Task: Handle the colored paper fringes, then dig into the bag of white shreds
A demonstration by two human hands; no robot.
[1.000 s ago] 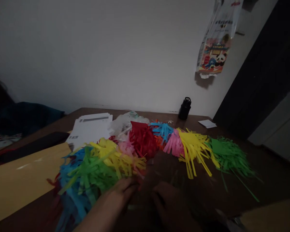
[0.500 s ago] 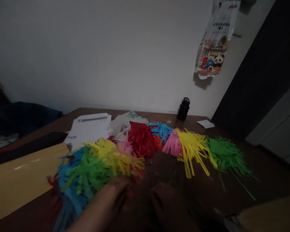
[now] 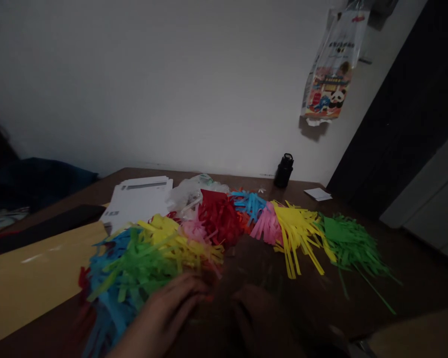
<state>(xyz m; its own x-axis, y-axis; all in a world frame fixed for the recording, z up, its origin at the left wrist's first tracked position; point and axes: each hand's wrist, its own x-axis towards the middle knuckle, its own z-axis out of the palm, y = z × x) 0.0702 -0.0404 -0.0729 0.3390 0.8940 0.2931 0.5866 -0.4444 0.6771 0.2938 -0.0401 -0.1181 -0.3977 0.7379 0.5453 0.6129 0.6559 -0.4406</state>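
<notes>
In head view, our left hand (image 3: 179, 303) and right hand (image 3: 259, 311) curl; whether fingers grip, we cannot tell. Light-green, paper-like fringed strips (image 3: 144, 266) lie beside our left fingers. Mid-handling, it seems, we next need a light touch.

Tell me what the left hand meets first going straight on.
The left hand would probably meet the yellow and pink strips just ahead first, though dimness and blur leave depth unclear.

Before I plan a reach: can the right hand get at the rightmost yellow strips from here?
Probably yes. The right hand is nearer the camera than those yellow strips, and nothing bulky shows between them, though the table there is too dark to be sure.
</notes>
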